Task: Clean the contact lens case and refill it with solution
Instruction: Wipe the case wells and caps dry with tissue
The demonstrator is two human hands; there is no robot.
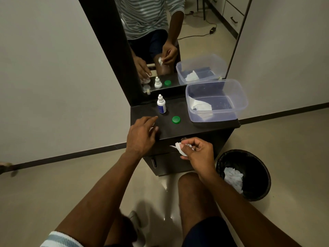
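A small white solution bottle (pixel 161 104) with a blue label stands upright at the back of the dark cabinet top (pixel 195 127). A green round cap (pixel 176 119) lies to its right. My left hand (pixel 141 135) hovers over the top's left part with fingers spread; a pale piece of the lens case (pixel 152 127) peeks from under its fingers, mostly hidden. My right hand (pixel 197 152), in front of the cabinet's front edge, pinches a crumpled white tissue (pixel 181 148).
A clear plastic tub (pixel 231 111) holding a used tissue sits on the cabinet's right side. A mirror (pixel 178 41) rises behind the top. A black bin (pixel 254 168) with crumpled tissue stands on the floor to the right. My knee is below.
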